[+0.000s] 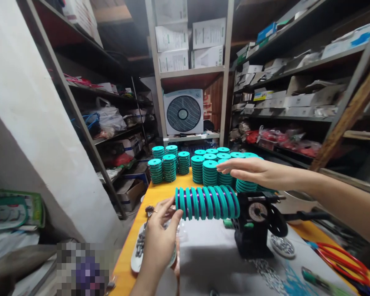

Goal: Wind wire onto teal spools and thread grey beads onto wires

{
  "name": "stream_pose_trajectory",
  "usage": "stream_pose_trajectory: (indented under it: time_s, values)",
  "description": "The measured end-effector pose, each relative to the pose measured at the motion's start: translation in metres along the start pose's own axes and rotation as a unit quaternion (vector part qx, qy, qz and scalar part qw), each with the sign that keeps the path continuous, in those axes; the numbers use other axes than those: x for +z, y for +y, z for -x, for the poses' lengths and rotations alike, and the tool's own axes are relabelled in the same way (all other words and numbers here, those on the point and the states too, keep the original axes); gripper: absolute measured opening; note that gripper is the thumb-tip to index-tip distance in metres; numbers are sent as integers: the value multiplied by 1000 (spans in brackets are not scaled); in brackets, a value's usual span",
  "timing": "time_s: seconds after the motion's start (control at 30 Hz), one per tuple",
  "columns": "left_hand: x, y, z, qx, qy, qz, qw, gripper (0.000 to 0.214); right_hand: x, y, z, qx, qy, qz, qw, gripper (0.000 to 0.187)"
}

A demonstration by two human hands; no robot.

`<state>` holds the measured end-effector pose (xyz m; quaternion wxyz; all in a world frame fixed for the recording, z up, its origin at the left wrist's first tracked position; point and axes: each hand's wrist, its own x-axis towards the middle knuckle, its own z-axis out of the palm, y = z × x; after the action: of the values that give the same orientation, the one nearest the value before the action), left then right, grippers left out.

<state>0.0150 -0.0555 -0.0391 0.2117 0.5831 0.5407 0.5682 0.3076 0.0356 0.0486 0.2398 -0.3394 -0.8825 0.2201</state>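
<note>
A row of several teal spools (207, 202) wound with purple wire sits side by side on the shaft of a black winding machine (254, 224). My left hand (162, 232) is at the row's left end, fingertips pinched against the outermost spool. My right hand (255, 169) reaches in from the right and hovers flat above the row, fingers stretched out, holding nothing. Behind it stand stacks of teal spools (200, 166) on the orange table (132, 255).
A white plate (137, 259) with small metal parts lies under my left hand. Red wire loops (342, 257) lie at the right. Metal shelves with boxes line both sides. A white box fan (183, 112) stands on the back shelf.
</note>
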Motion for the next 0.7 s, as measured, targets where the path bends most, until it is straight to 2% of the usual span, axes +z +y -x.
stream_pose_trajectory:
  time_s: [0.1, 0.23, 0.3, 0.37, 0.5, 0.6, 0.7]
  values:
    - [2, -7, 6, 26, 2, -13, 1000, 33, 2, -8, 6, -14, 7, 19, 1000, 49]
    - [-2, -30, 30, 97, -11, -57, 994, 40, 18, -21, 4, -53, 45, 58, 996, 44]
    - [-6, -33, 32, 71, -34, -3, 997, 35, 32, -30, -3, -73, 59, 82, 992, 40]
    - [-12, -27, 22, 7, -54, 71, 996, 26, 49, -41, -14, -84, 61, 111, 988, 38]
    - [-18, -3, -20, -88, -92, 103, 987, 45, 80, -63, -38, -66, 50, 198, 977, 37]
    - [-17, 8, -43, -105, -155, 90, 978, 62, 94, -71, -46, -38, 28, 257, 965, 38]
    - [-15, 11, -50, -97, -242, 85, 962, 61, 98, -72, -45, -16, 7, 291, 957, 29]
